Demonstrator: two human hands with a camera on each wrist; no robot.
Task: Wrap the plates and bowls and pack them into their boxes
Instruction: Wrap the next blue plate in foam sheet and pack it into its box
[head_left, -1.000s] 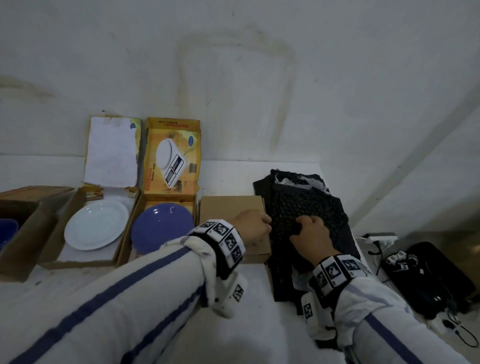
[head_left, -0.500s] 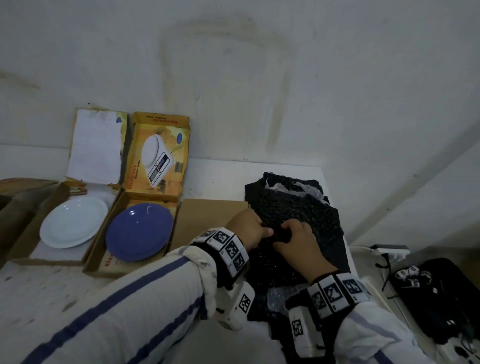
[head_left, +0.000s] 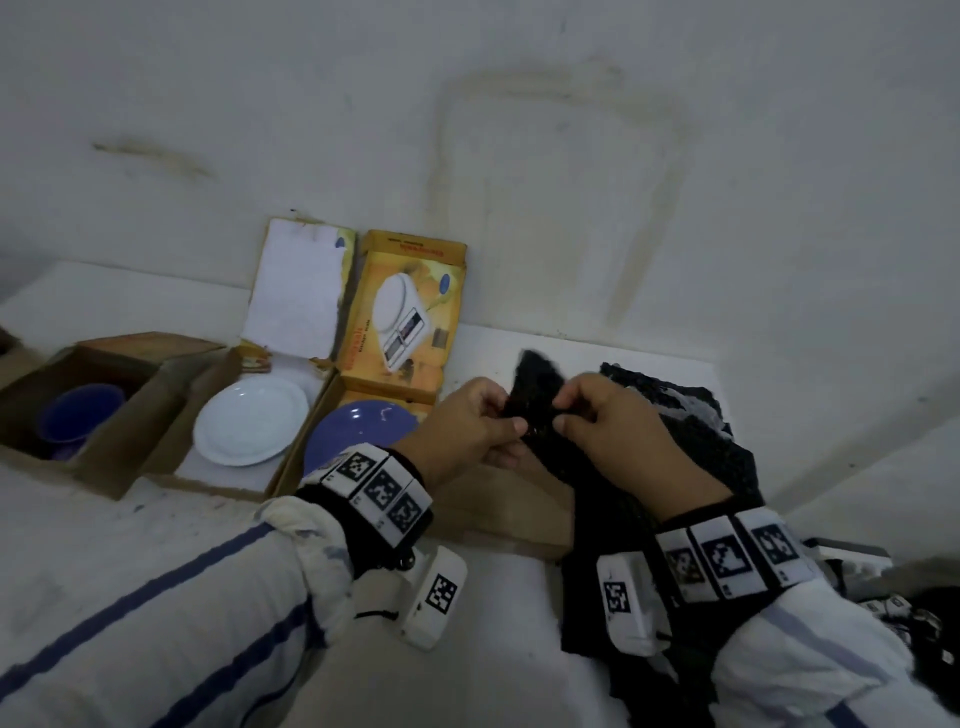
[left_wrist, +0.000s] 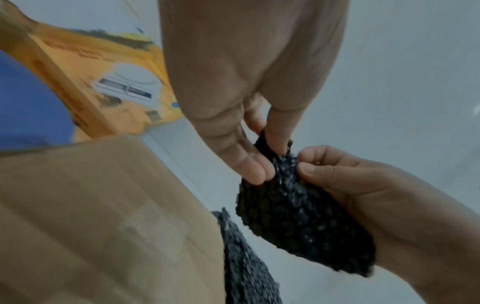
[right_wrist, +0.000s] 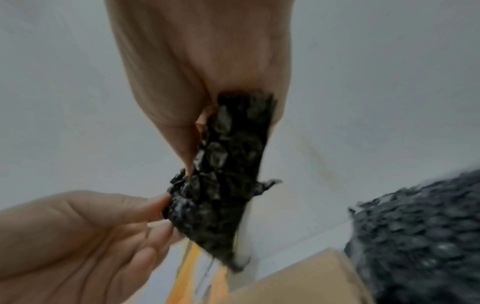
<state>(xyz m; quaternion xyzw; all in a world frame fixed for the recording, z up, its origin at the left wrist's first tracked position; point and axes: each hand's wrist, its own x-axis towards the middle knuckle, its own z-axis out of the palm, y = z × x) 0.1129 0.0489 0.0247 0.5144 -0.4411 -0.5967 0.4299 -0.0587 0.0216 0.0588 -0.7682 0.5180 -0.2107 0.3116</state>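
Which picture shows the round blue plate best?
The head view: the round blue plate lies in its open yellow cardboard box, partly hidden by the left hand. The left wrist view shows only a blurred blue edge; the right wrist view shows none.

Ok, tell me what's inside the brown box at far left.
Inside the brown cardboard box sits a blue bowl, upright and unwrapped. Its lower part and the box floor are hidden by the box's near wall, so anything beneath or beside the bowl cannot be seen.
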